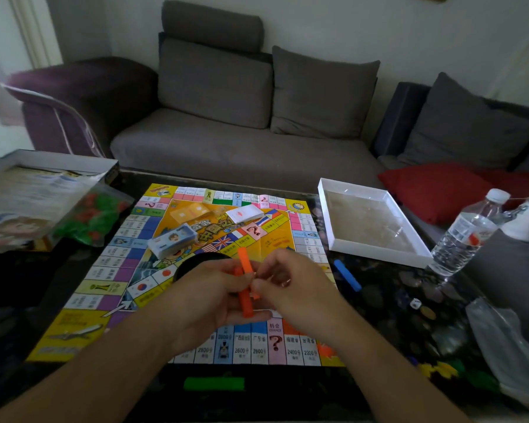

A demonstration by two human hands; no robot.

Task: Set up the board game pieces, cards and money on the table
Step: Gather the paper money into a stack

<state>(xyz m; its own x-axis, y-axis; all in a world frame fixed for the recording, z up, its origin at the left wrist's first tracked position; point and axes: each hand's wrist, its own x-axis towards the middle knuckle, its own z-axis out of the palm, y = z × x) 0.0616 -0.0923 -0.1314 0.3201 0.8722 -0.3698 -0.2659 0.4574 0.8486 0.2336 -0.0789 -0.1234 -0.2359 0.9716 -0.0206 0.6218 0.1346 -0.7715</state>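
The game board lies open on the dark table. Over its near half, my left hand grips an orange plastic strip that stands nearly upright. My right hand pinches a second small orange piece right beside it. A blue-edged card deck and a white card deck rest on the board's middle. A green strip lies on the table in front of the board, and a blue strip lies to its right. A white die sits further right.
A game box with papers and a bag of red and green pieces stands at the left. A white box lid, a water bottle and a clear plastic bag are at the right. Behind the table is a sofa.
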